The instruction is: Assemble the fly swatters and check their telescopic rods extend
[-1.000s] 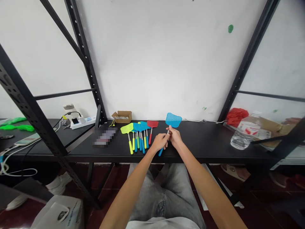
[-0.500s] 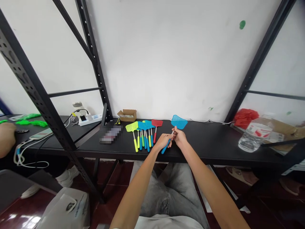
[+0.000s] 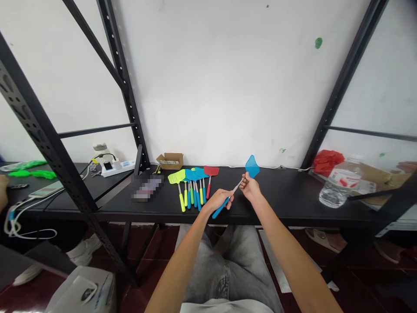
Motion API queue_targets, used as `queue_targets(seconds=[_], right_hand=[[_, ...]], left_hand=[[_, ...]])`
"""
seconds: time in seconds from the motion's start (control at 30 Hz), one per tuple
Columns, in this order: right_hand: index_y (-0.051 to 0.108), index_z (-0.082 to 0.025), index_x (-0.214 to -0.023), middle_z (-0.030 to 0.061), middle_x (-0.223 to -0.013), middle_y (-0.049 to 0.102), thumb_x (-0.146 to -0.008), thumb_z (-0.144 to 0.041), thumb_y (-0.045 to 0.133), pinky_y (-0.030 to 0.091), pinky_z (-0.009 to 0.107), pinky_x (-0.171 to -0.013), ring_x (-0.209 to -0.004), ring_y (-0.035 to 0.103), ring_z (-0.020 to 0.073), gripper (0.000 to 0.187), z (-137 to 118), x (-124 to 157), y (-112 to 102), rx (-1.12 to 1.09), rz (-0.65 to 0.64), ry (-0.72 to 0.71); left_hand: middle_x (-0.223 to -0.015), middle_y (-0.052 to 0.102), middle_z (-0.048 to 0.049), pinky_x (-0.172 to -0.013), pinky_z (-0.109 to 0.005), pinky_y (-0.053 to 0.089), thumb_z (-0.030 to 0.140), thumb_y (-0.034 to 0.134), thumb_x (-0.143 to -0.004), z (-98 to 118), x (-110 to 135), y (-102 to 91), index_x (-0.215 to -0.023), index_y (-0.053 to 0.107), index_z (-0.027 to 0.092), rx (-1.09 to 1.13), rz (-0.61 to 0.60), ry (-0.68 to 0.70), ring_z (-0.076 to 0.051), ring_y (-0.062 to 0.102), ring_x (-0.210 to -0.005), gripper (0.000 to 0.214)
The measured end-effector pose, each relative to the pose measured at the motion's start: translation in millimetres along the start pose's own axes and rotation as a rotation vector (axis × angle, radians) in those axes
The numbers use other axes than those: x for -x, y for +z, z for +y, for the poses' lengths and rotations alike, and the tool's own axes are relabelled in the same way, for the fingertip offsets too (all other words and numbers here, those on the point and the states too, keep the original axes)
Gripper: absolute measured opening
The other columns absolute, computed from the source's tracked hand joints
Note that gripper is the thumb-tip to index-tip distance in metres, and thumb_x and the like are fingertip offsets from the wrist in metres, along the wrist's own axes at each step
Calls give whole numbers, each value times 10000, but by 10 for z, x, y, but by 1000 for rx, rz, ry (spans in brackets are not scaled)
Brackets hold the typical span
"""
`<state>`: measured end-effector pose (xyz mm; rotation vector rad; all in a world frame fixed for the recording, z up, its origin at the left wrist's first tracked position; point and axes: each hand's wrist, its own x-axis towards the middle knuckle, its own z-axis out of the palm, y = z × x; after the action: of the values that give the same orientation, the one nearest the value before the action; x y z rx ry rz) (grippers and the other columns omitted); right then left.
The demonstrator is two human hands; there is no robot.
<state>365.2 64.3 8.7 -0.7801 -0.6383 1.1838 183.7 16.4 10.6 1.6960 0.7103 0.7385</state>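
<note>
One black tabletop (image 3: 286, 200) against a white wall (image 3: 221, 87), with fanned swatters (image 3: 193, 174) and a cardboard box (image 3: 171, 165) leftward, a water bottle (image 3: 337, 184) rightward (red bag (image 3: 327, 161) beside it). Held over the tabletop: a blue swatter (image 3: 252, 166), clamped low in the left hand (image 3: 220, 200), high in the right hand (image 3: 251, 188), gripped wider than a second ago.

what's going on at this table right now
A person is holding a blue swatter with both hands at the black table. The left hand grips it around the top of the handle, and the right hand holds the shaft near the head. To the left, more swatters lie side by side, some heads overlapping. A bottle is off to the right.
</note>
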Motion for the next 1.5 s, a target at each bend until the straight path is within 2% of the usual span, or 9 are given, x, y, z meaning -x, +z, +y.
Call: queue_targets(seconds=[0.13,0.27,0.4,0.53,0.7,0.97,1.17,1.4,1.5], right_hand=[[591,-203,-729,-58,-529,406,-751,-562,724,338,226,-400,-425,370,74,383,-32,117,65,62,-104,-62],[638,-178,-744,-56,-550,424,-674,-580,771,316,206,-368,-435,403,70,429,68,276,253,180,-232,-64],[644,-167,-737,-55,-525,443,-660,-624,745,275,220,-314,-377,389,76,474,199,357,365,306,-305,-73],[612,-171,-670,-63,-505,428,-657,-578,767,308,207,-353,-391,391,62,436,183,276,346,239,-137,-112],[592,-187,-662,-68,-493,415,-713,-470,763,316,193,-357,-404,388,58,335,-79,85,259,183,84,-104],[599,-185,-680,-71,-505,416,-731,-425,757,330,193,-367,-419,409,60,292,-237,6,178,173,140,-120],[655,-179,-743,-61,-548,448,-687,-488,782,330,190,-374,-437,418,57,338,-253,66,117,185,82,-134],[645,-155,-689,-28,-486,491,-670,-603,747,298,215,-384,-399,441,84,459,27,315,224,423,-268,-16],[629,-153,-664,-16,-453,492,-691,-641,704,284,217,-380,-383,464,99,494,139,363,233,464,-295,-36]], left_hand=[[-487,598,-20,-549,-230,377,433,457,-884,-19,-47,5,-691,616,140,-28,20,-2,-116,507,-480,386],[-413,524,39,-465,-210,317,493,483,-886,-84,-90,4,-824,611,148,-18,73,46,-95,404,-380,374],[-379,478,43,-458,-205,286,540,428,-914,-135,-89,-3,-725,569,154,-25,118,109,-81,371,-366,452],[-347,414,60,-448,-208,241,567,406,-915,-132,-92,2,-645,501,172,-50,145,86,-66,310,-341,488],[-354,379,73,-438,-217,228,574,416,-900,-95,-98,45,-630,458,186,-92,79,63,-66,293,-338,474],[-382,373,75,-461,-221,245,573,407,-901,-67,-83,69,-688,518,172,-132,80,72,-75,306,-376,467],[-387,372,79,-449,-214,243,534,406,-922,-78,-42,63,-813,606,148,-98,81,126,-80,323,-375,448],[-381,360,83,-437,-213,240,594,342,-932,-109,-47,52,-758,540,160,-80,170,119,-76,324,-352,508],[-377,372,78,-437,-218,234,580,332,-939,-134,-70,50,-731,516,166,-84,177,120,-74,314,-346,498]])
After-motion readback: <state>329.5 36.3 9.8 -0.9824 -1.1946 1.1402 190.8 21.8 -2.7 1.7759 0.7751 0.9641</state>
